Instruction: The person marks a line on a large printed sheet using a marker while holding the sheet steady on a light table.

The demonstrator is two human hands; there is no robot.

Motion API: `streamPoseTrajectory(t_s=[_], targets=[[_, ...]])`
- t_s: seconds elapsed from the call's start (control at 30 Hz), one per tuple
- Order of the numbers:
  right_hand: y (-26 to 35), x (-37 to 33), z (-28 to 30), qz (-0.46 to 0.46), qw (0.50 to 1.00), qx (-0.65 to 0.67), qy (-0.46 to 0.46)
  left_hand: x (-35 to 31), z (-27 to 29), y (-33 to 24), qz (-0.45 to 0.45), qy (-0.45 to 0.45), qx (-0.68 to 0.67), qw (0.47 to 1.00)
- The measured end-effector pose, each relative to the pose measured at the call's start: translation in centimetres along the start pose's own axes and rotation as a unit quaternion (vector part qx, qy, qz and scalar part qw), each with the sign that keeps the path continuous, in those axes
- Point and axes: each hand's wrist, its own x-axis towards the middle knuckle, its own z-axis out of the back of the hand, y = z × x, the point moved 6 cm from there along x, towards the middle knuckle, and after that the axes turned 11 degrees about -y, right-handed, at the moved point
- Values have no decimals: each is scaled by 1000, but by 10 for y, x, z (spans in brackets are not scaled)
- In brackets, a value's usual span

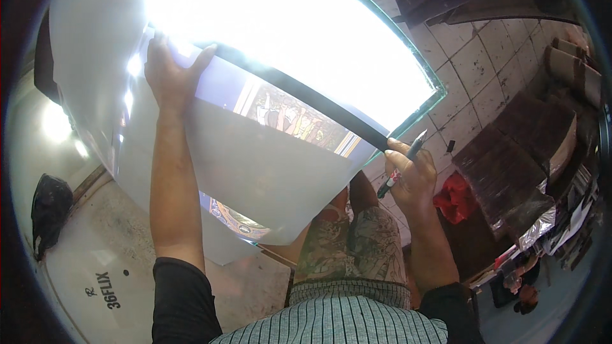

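Note:
A glass-topped panel [434,97], brightly lit and with greenish edges, lies before me. Along it runs a long, straight black strip [306,94], bordering a printed sheet [299,118] with a blue edge and a colourful picture. My left hand [171,75] rests on the sheet near the strip's far left end, thumb spread from the fingers; glare washes out its fingertips. At the strip's near right end, my right hand [414,175] has its thumb and forefinger on the strip. Through its fingers passes a slim, dark pen-like tool [390,181] with a pointed silvery tip.
A large white sheet [255,159] hangs over the near side, with another printed piece [233,216] below. Dark wrapped stacks [510,146] and a red bag [454,197] stand on the right by the tiled floor [475,67]. A black plastic bag [52,210] lies left.

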Motion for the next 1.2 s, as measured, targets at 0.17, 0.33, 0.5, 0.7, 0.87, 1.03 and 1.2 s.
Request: streamPoseTrajectory(t_s=[0.17, 0.33, 0.5, 0.7, 0.87, 1.03, 1.2], targets=[[0, 3, 0, -20, 1000, 11, 7, -1, 2, -1, -9, -15, -8, 1000], [-1, 3, 0, -24, 1000, 19, 1, -2, 2, 0, -17, -25, -12, 999], [-1, 5, 1, -29, 999, -7, 25, -2, 3, -3, -9, -18, -24, 1000], [10, 2, -5, 24, 996, -65, 57, -1, 1, 4, -34, -29, -15, 999], [10, 3, -5, 40, 995, -61, 66, -2, 2, 3, -22, -22, -15, 999], [9, 7, -1, 46, 996, -37, 68, -2, 2, -2, -13, -10, -8, 1000], [0, 4, 3, 46, 995, -36, 77, -1, -5, -3, -23, -39, -31, 998]])
